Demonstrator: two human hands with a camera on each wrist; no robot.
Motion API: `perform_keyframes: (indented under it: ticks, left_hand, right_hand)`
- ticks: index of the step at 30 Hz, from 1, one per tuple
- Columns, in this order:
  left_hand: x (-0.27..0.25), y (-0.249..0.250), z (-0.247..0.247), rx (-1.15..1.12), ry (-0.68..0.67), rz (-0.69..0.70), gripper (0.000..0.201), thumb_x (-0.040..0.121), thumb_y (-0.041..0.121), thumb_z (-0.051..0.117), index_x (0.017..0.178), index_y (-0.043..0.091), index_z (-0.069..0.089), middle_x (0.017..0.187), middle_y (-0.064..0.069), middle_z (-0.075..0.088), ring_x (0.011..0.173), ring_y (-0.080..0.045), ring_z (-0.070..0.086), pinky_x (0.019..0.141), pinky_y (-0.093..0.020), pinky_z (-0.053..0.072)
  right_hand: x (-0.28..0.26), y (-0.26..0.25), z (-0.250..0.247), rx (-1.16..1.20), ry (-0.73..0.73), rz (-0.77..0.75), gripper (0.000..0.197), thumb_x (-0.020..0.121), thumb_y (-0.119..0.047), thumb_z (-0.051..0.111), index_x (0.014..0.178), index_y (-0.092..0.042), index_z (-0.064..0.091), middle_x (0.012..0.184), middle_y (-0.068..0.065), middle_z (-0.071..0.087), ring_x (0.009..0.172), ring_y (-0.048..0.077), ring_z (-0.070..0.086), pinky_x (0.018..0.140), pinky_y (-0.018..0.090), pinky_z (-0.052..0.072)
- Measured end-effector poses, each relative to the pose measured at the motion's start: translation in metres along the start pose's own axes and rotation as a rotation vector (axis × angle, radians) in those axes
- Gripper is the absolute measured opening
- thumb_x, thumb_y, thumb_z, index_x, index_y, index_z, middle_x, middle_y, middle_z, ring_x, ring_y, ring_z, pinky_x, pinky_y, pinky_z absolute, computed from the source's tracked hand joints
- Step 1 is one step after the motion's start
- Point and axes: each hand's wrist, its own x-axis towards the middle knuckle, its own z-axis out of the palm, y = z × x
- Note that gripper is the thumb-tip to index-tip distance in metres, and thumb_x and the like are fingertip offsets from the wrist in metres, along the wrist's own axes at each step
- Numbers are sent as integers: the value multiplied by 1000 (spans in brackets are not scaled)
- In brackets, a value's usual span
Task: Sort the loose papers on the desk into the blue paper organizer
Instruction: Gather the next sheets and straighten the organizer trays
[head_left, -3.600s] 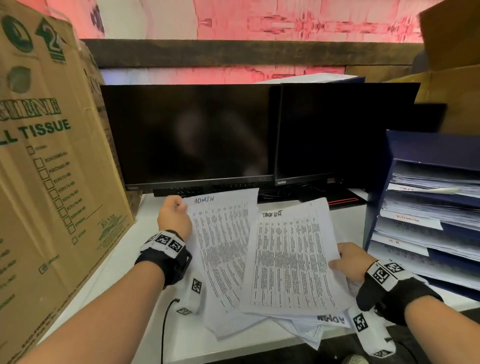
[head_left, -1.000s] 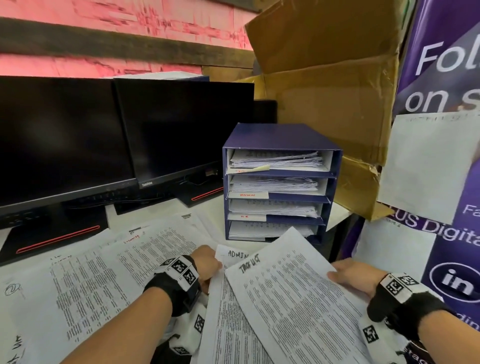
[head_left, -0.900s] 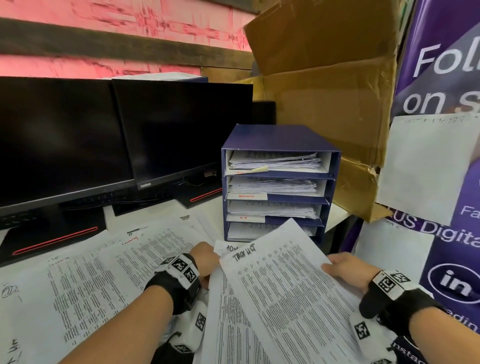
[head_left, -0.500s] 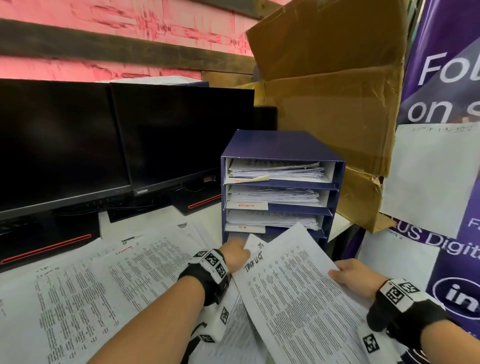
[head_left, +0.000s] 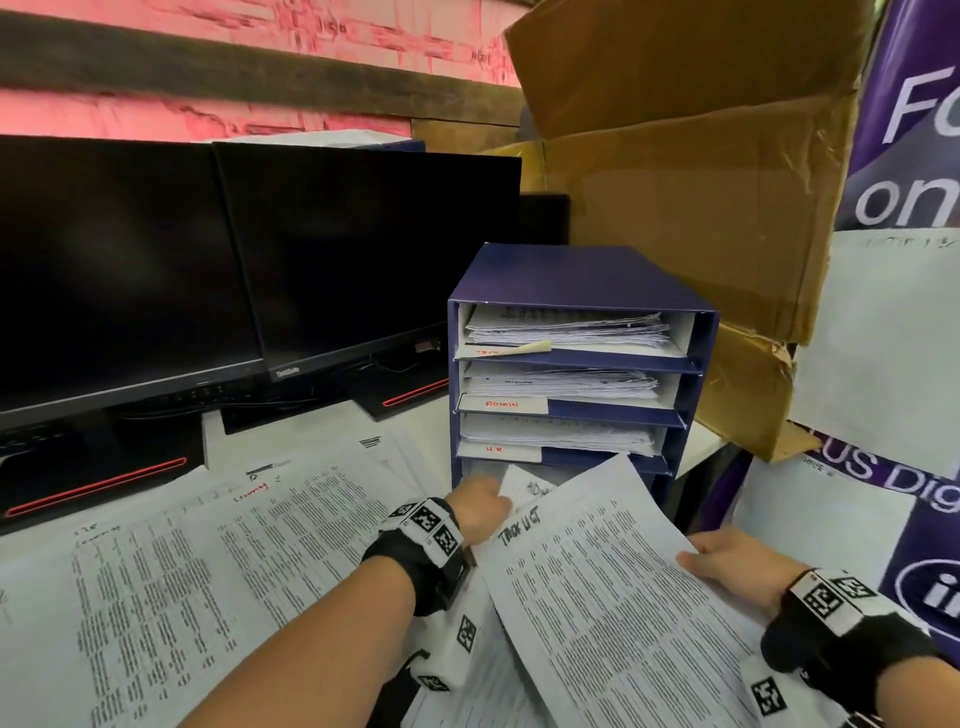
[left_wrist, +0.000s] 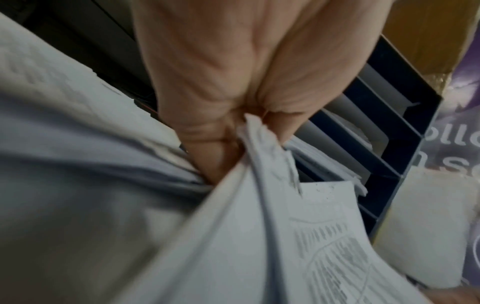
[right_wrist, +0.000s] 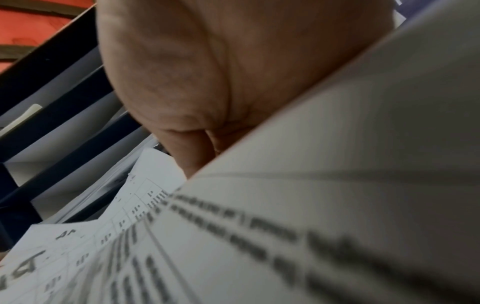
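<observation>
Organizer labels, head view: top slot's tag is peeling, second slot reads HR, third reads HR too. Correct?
Not quite. In the head view the blue paper organizer has its second slot label reading ADMIN in red, not HR. The third slot label reads HR, and the top slot's tag is peeling.

I see the blue paper organizer (head_left: 582, 280) upright, four slots stacked with sheets (labels half-legible); loose papers (head_left: 171, 571) overlap across the desk.
</observation>
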Motion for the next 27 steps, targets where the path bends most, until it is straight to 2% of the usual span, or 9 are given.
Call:
perform_keyframes:
  ticks: [4,6,8,11,13,16,18,22,27]
  left_hand:
    - [-8,-22,-7,-117,145,-54,17,95,5,40,98,-3,55,110,-25,62,80,-27,57,76,-33,51]
    - [-14,-31,-13,-160,198,-98,10,95,7,44,95,3,53,114,-30,61,86,-33,60,78,-36,51]
    - [-19,-36,-20,-205,209,-99,14,96,9,44,94,1,56,115,-29,60,99,-37,60,84,-38,49]
    - [-26,-36,-29,-380,163,-11,18,95,0,43,88,2,59,94,-16,68,79,-23,62,71,-28,52]
    - [-36,-30,-32,-502,117,27,26,94,-2,44,77,7,62,73,-3,70,68,-16,64,65,-25,53]
    - [-44,-18,-36,-569,96,124,20,96,8,50,91,6,70,91,-13,73,85,-28,68,79,-38,55]
    - [-46,-10,-41,-606,128,136,18,96,5,48,104,0,64,99,-22,69,87,-30,66,76,-38,55]
    - [-50,1,-50,-664,194,199,12,98,9,48,102,8,59,95,-17,68,73,-25,65,68,-35,55]
    - [-57,5,-54,-601,333,238,27,95,10,51,110,32,49,83,-6,65,70,-25,59,68,-37,47]
  right_hand:
    - [5,4,7,-67,-97,-7,31,94,-38,52,98,-14,71,98,1,74,97,20,68,107,50,37]
    - [-1,-8,11,5,-107,-24,28,95,-34,52,100,-16,72,97,1,75,98,22,68,109,52,33]
    - [-10,-24,12,264,-85,-50,26,91,-22,61,107,-2,70,99,15,73,99,36,67,103,53,42]
    - [-16,-34,7,602,-152,-91,71,48,-33,93,105,3,71,107,28,68,103,47,63,91,51,51]
    - [-22,-44,2,681,-185,-131,77,38,-32,96,102,3,72,108,30,66,101,48,63,85,47,55]
    - [-36,-66,-7,766,-46,-172,20,74,-13,76,89,0,76,95,30,69,78,38,71,69,40,59]
    - [-40,-78,-18,851,83,-189,23,90,-1,53,86,0,75,84,25,71,63,32,71,58,37,59]
    - [-47,-104,-41,859,170,-199,20,96,-7,47,104,-1,65,93,23,71,71,32,69,67,42,57]
    - [-54,-131,-60,718,310,-118,16,95,-5,50,85,-2,61,68,16,69,58,28,66,67,36,52]
